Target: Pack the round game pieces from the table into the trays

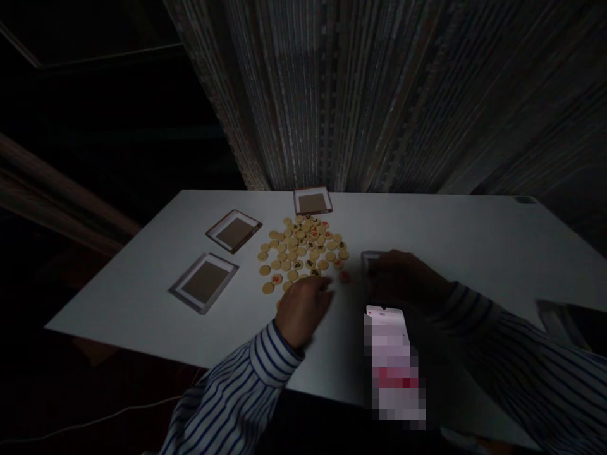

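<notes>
My left hand (304, 308) is at the near edge of a loose pile of round wooden Chinese chess pieces (294, 256). Its fingers are curled, and whatever they may hold is hidden. Some pieces show red or black characters, while others look blank. A red-marked piece (344, 276) lies just beyond my left fingertips. My right hand (403, 276), in deep shadow, is over a small grey-edged frame (372, 254) and covers most of it. The fingers there look bent, and I cannot make out what is in them.
Two shallow rectangular frames (205, 282) (234, 230) lie left of the pile, and another frame (313, 201) lies behind it. A lit phone (391, 360) is near the front edge of the white table (142, 253). A dark object (573, 322) is at far right. Striped string curtains (308, 95) hang behind.
</notes>
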`<state>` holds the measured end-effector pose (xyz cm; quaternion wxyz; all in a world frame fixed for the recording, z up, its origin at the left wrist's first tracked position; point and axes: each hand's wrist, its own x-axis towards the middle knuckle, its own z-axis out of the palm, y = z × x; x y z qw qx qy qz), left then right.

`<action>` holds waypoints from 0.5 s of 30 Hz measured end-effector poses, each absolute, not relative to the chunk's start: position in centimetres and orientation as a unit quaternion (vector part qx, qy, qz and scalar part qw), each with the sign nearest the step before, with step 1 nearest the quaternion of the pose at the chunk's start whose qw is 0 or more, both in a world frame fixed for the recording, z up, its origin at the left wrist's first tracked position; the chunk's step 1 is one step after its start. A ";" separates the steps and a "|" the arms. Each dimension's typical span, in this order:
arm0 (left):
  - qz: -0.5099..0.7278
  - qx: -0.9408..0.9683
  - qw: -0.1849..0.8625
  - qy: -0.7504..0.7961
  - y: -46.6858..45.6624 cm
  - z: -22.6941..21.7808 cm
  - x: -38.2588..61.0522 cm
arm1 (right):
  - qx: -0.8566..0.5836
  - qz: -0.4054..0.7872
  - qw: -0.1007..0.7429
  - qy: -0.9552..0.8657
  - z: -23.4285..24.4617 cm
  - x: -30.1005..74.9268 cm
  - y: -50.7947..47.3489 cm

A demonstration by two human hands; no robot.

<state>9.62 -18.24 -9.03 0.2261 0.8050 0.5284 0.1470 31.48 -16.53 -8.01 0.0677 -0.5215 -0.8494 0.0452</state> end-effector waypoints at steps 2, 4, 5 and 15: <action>0.147 0.808 0.165 0.546 -17.7 -8.7 7.4 | -0.493 0.035 0.086 -0.865 -7.9 30.2 -16.1; 0.131 0.826 0.113 0.537 -17.0 -8.5 5.8 | -0.469 0.040 0.098 -0.877 -8.0 28.8 -15.7; 0.117 0.837 0.093 0.526 -16.7 -8.5 5.4 | -0.458 0.040 0.100 -0.882 -8.1 28.2 -15.6; 0.063 0.898 0.066 0.431 -14.4 -9.5 6.1 | -0.433 0.045 0.126 -0.891 -8.6 26.9 -15.3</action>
